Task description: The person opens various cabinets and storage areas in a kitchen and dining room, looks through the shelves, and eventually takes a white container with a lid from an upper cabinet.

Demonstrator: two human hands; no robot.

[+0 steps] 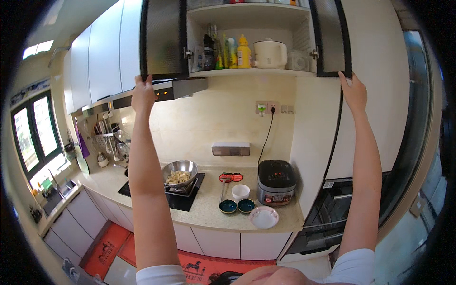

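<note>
Both arms reach up to an open wall cabinet [249,73]. My left hand [143,94] grips the lower outer corner of the left glass cabinet door [164,39]. On the other side, my right hand [354,91] holds the bottom corner of the right glass cabinet door [331,35]. Both doors are black-framed with textured panes and stand swung outward. On the shelf between them are a cream electric kettle [269,54], a yellow squeeze bottle [244,53], a clear plastic container [298,60] and several upright packets and bottles [224,53].
Below, the counter [213,217] holds a rice cooker [276,182], a white bowl [241,192], two dark green bowls [228,206] and a plate [264,217]. A metal bowl of food [180,174] sits over the gas hob [185,203]. The range hood [171,91] is left of the cabinet.
</note>
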